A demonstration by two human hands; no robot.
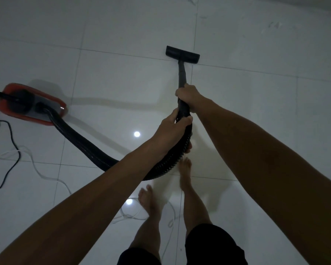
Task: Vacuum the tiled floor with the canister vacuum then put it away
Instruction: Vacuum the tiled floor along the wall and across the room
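A red and black canister vacuum [32,104] sits on the white tiled floor [256,111] at the left. Its black ribbed hose [80,142] curves across the floor and up to a black wand [182,75]. The flat black floor nozzle [182,55] lies on the tiles ahead, by a grout line. My right hand [188,96] grips the wand where it meets the hose. My left hand [172,129] grips the ribbed hose just below that.
A black power cord [10,146] loops on the floor at the far left. A white cable [46,176] trails across the tiles toward my bare feet [151,203]. Scuff marks show on the far tiles at the upper right.
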